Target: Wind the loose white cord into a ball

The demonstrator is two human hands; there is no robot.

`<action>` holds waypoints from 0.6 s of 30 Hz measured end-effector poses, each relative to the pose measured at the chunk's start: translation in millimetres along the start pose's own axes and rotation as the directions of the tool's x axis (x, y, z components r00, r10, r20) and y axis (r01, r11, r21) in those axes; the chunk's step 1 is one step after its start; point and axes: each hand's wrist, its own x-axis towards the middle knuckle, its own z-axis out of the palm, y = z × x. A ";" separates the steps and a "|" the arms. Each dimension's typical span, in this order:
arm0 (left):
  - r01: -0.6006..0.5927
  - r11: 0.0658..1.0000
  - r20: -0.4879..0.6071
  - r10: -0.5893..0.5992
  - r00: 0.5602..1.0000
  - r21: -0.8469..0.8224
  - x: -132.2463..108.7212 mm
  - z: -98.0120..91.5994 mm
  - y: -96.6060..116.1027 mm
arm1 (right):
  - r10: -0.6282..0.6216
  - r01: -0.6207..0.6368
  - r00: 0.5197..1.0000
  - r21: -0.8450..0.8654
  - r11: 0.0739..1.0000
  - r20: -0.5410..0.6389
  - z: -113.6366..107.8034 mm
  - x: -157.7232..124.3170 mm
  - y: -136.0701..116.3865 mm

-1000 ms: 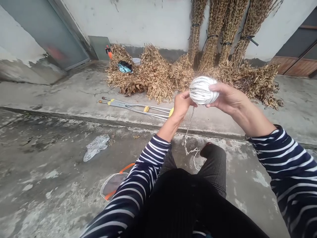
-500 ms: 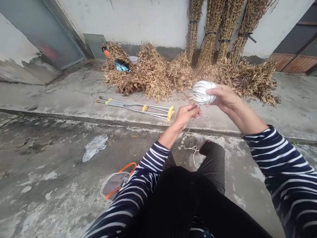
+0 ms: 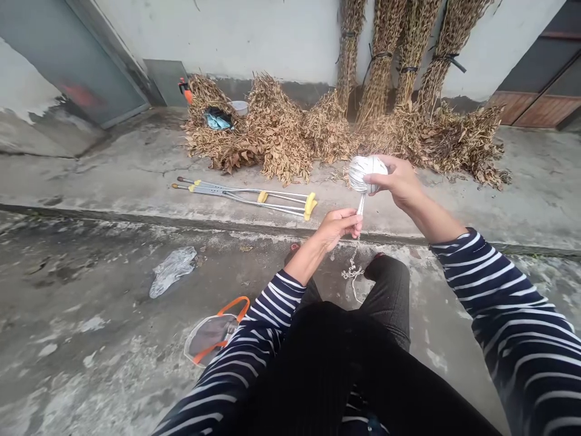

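The navy sleeves are white-striped, worn with black clothing and dark grey trousers

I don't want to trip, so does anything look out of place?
Crumpled clear plastic lies loose on the lower concrete like litter, crutches lie flat on the raised ledge instead of propped up, and the white cord below the left hand looks kinked and bunched.

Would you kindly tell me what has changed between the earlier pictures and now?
The left hand has moved down, away from the ball of white cord, drawing a strand taut below it; the right hand still holds the ball. The crutches and plastic bag stayed put.
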 end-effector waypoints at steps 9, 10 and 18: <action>0.036 0.999 0.016 -0.035 0.999 -0.029 -18.5 -8.5 -10.2 | -0.441 0.450 0.883 -0.550 0.704 0.157 -25.2 6.0 42.2; 0.032 0.999 0.008 -0.032 0.999 -0.001 -21.4 -8.7 -10.1 | -0.436 0.437 0.887 -0.570 0.696 0.149 -27.2 6.4 48.0; 0.120 0.991 0.044 -0.123 0.991 0.058 -35.0 -15.5 -10.7 | -0.460 0.445 0.880 -0.551 0.706 0.121 -24.1 3.8 46.2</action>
